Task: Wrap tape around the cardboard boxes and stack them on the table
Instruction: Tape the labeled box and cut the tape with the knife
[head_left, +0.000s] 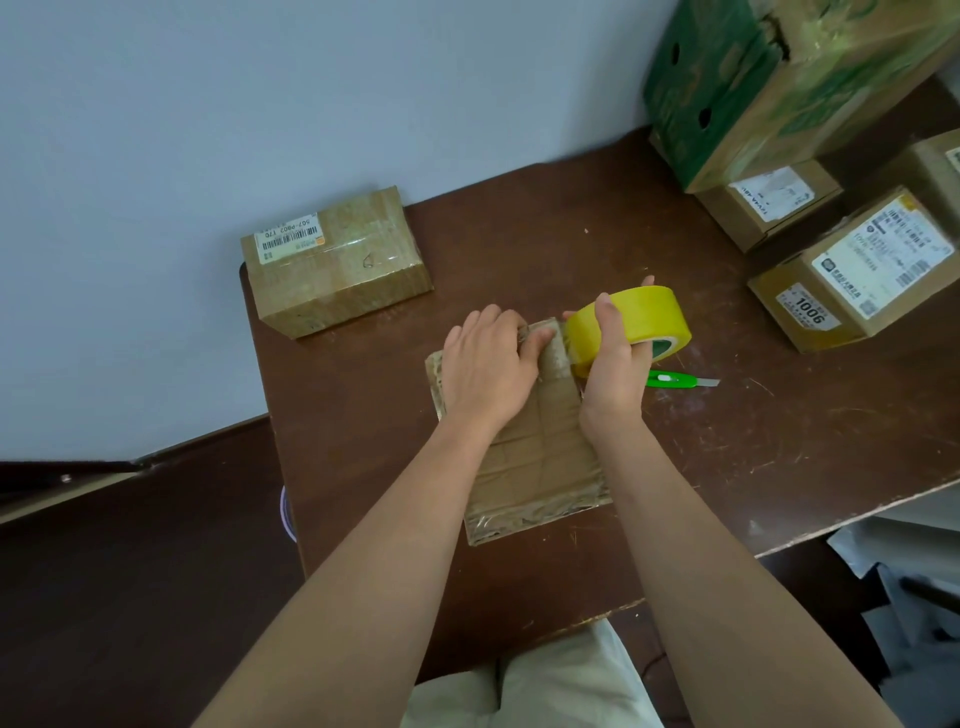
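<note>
While L fingers (530, 345) press box (540, 457), tape roll (636, 317) beside

head view | looks steeply down (close in) | brown table (519, 218)

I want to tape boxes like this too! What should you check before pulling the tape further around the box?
1. Box held steady: ok. The left hand presses down on the flat box.
2. Roll gripped: ok. The right hand has its fingers curled over the yellow tape roll.
3. Tape stuck to the box: cannot tell; the hands hide the tape end.
4. Cutter nearby: ok. The green knife lies on the table right of the box.
5. Knife blade safe: not ok; the blade sticks out.
6. Room to stack: ok. The labelled box sits apart by the wall.
</note>
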